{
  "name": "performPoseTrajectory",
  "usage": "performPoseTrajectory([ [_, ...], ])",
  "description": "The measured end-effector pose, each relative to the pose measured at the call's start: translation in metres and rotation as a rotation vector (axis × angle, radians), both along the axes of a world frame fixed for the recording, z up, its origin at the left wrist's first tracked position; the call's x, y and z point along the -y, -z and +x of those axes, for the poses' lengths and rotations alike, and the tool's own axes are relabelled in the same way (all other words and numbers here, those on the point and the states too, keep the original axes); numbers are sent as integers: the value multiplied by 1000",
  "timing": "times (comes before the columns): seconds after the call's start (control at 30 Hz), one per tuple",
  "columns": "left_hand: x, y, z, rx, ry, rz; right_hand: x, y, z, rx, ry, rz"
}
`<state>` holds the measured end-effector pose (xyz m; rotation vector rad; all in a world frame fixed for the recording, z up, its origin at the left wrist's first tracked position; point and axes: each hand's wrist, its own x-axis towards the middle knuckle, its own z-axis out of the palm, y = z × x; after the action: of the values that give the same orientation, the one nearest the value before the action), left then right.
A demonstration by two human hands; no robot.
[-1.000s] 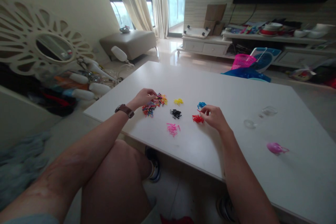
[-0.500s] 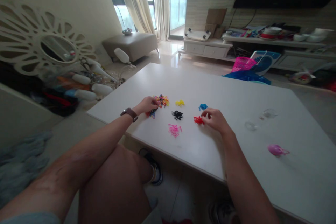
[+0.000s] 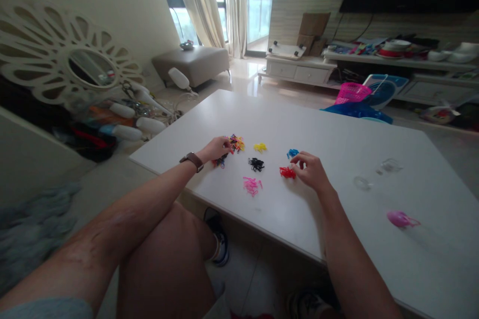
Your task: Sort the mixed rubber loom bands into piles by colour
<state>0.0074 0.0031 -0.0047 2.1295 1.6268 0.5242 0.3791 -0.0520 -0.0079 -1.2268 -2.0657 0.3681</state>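
Note:
My left hand is at the mixed pile of small coloured bands, its fingertips pinched on a small red band. Part of the pile lies hidden under that hand. My right hand hovers beside the red pile, thumb and forefinger apart with nothing visible between them. The blue pile is just behind it. Between my hands lie a yellow pile, a black pile and, nearest me, a pink pile.
On the right of the white table are a pink egg-shaped item and clear plastic pieces. Beyond the table stand a pink basket and a grey ottoman. My knee is below the near edge.
My left fingers have lifted slightly from the mixed pile, and a red band now shows at their tips. My right hand has drawn slightly away from the red pile. The view has shifted a little.

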Motion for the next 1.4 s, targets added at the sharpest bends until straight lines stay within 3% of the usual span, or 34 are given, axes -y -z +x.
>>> performPoseTrajectory([
  [0.2, 1, -4, -2, 81, -41, -44, 0, -1, -2, 6, -3, -9],
  [0.4, 3, -8, 7, 173, 94, -17, 1, 3, -7, 26, -33, -9],
  [0.57, 12, -21, 37, 250, 228, -33, 3, 7, -21, 31, -71, -15],
  [0.83, 44, -44, 93, 260, 478, -63, 19, 4, -54, -164, -180, -50],
  [1.07, 48, -42, 104, 281, 521, -91, 22, 5, -58, -194, -228, -73],
  [1.4, 41, -34, 99, 204, 504, -78, 21, 1, -56, -200, -139, -53],
])
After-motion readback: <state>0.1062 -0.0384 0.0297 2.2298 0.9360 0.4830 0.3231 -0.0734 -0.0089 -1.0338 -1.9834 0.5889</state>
